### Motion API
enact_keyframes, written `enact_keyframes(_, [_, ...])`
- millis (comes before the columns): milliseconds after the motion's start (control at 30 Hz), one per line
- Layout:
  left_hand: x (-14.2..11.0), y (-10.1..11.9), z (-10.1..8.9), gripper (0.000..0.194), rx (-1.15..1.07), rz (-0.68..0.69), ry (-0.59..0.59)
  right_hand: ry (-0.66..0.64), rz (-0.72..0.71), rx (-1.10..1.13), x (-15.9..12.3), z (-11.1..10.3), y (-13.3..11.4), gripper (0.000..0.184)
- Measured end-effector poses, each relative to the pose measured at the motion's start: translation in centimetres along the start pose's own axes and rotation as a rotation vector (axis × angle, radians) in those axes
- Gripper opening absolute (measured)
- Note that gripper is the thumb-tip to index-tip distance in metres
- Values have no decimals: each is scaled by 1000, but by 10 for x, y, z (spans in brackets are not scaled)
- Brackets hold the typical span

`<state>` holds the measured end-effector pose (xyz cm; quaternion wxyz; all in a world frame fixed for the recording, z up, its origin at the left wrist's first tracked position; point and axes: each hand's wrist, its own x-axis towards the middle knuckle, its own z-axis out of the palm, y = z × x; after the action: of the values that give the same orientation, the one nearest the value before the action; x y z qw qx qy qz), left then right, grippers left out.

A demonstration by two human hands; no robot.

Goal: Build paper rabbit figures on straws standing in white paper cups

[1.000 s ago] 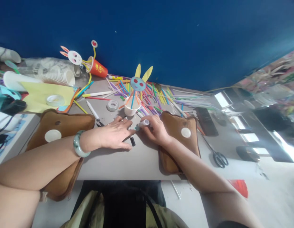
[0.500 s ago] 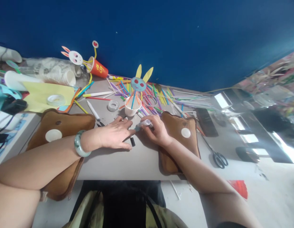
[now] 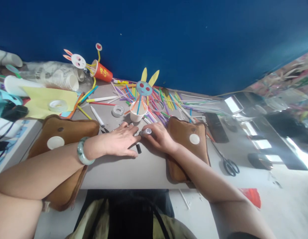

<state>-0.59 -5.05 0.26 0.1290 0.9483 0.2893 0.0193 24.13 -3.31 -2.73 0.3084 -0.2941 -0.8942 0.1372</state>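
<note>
My left hand point(image 3: 120, 140) lies flat on the table, palm down with its fingers spread. A black-capped pen point(image 3: 138, 148) lies under its fingers, mostly hidden. My right hand point(image 3: 160, 136) is closed around a small whitish tube point(image 3: 146, 131), whose near end points toward me; its other end sits close to my left fingertips, and I cannot tell if they touch. Just beyond both hands stands a white paper cup point(image 3: 138, 117) holding straws and a blue paper rabbit face point(image 3: 144, 88) with yellow ears.
Brown cushions point(image 3: 69, 127) point(image 3: 178, 166) lie under both forearms. A tape roll point(image 3: 118, 111), a white pen point(image 3: 97, 115) and coloured straws point(image 3: 168, 101) spread behind. A red cup point(image 3: 103, 72) with a white rabbit lies tipped at back left. Scissors point(image 3: 230, 167) and a dark phone point(image 3: 216, 127) are right.
My right hand has shifted a little left with the tube, bringing it nearer my left fingers and turning its near end toward me. My left hand stays put.
</note>
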Motion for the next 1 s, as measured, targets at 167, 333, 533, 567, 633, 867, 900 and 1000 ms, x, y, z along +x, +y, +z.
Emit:
enact_keyframes(167, [-1, 0, 1, 46, 2, -5, 18, 130, 88, -40, -1, -2, 0, 14])
enact_keyframes(333, [0, 0, -2, 45, 28, -2, -11, 1, 31, 28, 0, -1, -1, 14])
enact_keyframes(533, [0, 1, -3, 47, 51, -8, -4, 95, 35, -38, 0, 0, 1, 12])
enact_keyframes(567, [0, 1, -3, 47, 51, -3, -3, 103, 28, -24, 0, -1, 0, 13])
enact_keyframes(633, [0, 1, -4, 45, 52, 6, -15, 71, -1, 3, 1, -1, -1, 13])
enact_keyframes(867, [1, 0, -1, 50, 43, -4, -18, 123, 10, -93, 1, -4, -2, 11])
enact_keyframes(900, [1, -1, -1, 51, 42, -3, -16, 164, 28, -100, 0, -4, -3, 11])
enact_keyframes(1000, [1, -1, -1, 48, 34, 3, -20, 163, 46, -70, -1, -4, -4, 11])
